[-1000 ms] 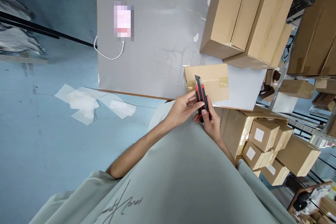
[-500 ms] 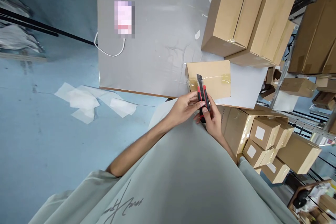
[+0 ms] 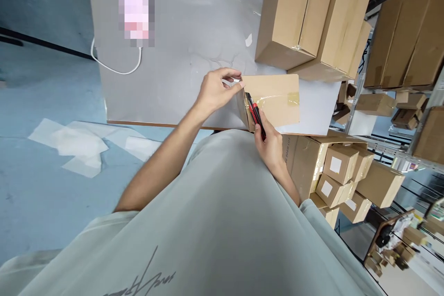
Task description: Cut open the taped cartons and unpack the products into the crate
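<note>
A small taped cardboard box (image 3: 277,97) lies at the near edge of the grey table (image 3: 194,55). My left hand (image 3: 217,90) grips the box's left far corner, fingers curled on it. My right hand (image 3: 268,143) is closed on a red and black utility knife (image 3: 255,115), whose blade tip rests at the left end of the box, by the clear tape seam.
Two large cardboard boxes (image 3: 312,14) stand on the table behind the small one. Several small labelled boxes (image 3: 343,180) are stacked at the right below the table. A white cable (image 3: 114,67) lies on the table. White sheets (image 3: 79,145) lie on the blue floor. Metal shelving with boxes (image 3: 405,32) stands right.
My left hand left the knife and took hold of the box's corner. My right hand brought the knife forward and down to the box's left end. The view shifted right.
</note>
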`<move>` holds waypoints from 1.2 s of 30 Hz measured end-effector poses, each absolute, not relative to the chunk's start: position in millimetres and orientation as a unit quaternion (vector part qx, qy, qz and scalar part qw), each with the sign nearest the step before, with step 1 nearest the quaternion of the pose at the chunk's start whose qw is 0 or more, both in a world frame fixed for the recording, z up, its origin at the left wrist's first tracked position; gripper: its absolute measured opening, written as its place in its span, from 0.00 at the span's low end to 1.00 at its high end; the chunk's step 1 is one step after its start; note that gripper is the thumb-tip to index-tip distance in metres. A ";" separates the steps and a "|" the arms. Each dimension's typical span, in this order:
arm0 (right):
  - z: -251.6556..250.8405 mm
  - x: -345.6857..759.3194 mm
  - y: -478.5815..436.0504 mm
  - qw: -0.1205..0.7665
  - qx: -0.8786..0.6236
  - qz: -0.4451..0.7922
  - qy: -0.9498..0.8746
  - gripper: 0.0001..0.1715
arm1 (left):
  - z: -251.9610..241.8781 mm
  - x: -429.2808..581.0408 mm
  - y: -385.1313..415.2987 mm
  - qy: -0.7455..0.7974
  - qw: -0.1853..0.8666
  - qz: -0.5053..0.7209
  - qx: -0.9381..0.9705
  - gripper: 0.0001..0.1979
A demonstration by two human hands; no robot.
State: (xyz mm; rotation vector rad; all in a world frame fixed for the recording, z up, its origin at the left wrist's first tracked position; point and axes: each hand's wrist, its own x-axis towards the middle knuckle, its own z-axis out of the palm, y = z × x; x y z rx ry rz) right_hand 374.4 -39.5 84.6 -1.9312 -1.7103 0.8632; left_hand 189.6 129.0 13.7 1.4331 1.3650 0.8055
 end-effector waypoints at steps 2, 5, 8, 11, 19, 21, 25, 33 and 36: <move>85.8 370.4 -42.3 0.194 -0.706 0.296 -0.614 0.36 | 14.6 187.2 128.1 0.546 0.494 0.330 0.590 0.21; 89.1 364.5 -47.4 0.170 -0.721 0.290 -0.606 0.36 | 15.3 183.4 125.3 0.531 0.507 0.331 0.592 0.24; 91.5 358.8 -50.2 0.149 -0.730 0.290 -0.600 0.36 | 13.0 181.6 125.5 0.524 0.511 0.331 0.595 0.22; 91.8 353.7 -50.2 0.123 -0.738 0.285 -0.599 0.37 | 11.9 180.6 127.3 0.521 0.513 0.327 0.599 0.21; 113.7 325.5 -41.6 -0.006 -0.771 0.265 -0.579 0.39 | 13.3 180.5 127.6 0.518 0.505 0.324 0.610 0.20; 123.9 313.3 -35.8 -0.054 -0.779 0.255 -0.570 0.40 | 11.4 182.4 126.9 0.520 0.506 0.331 0.603 0.20; 140.1 296.9 -25.1 -0.116 -0.778 0.225 -0.575 0.45 | 9.0 186.5 125.5 0.529 0.505 0.343 0.590 0.20; 167.4 300.3 -37.7 -0.207 -0.757 0.222 -0.578 0.44 | 12.9 190.7 108.7 0.547 0.489 0.334 0.591 0.19; 168.0 301.6 -35.5 -0.213 -0.751 0.217 -0.586 0.44 | 12.7 193.2 106.3 0.551 0.487 0.342 0.585 0.20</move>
